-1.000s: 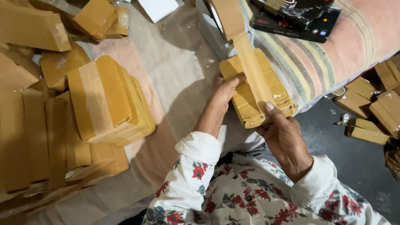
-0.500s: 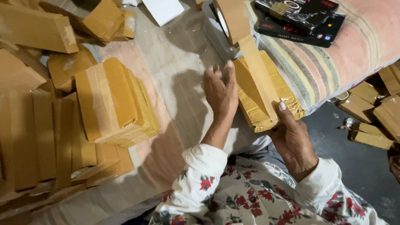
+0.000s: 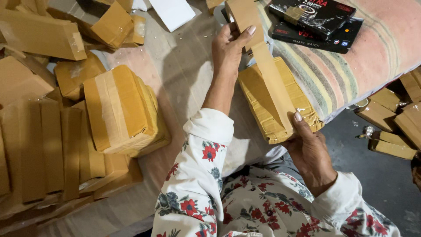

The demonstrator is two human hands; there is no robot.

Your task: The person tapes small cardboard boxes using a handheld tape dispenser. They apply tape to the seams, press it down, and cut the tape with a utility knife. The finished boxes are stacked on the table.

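From the head view, looking down: a tan paper-wrapped parcel lies on the near edge of a striped cushion, its long axis running from the person's lap up and to the left, the near end hanging over the cushion's edge; a strip of brown tape runs lengthwise along its top, up to a tape roll at the far end; the left hand is closed about the roll, thumb pressed on the tape's face; the right hand cups the parcel's near end from below, thumb pinning the tape's end on top; a pair of black boxes lies on the cushion just beyond the parcel, apart from it; to the left a taped bundle sits on a grey cloth, with a heap of tan parcels crowding the left edge; bare cloth stays open between bundle and left arm; more small parcels lie on the dark floor at the right.
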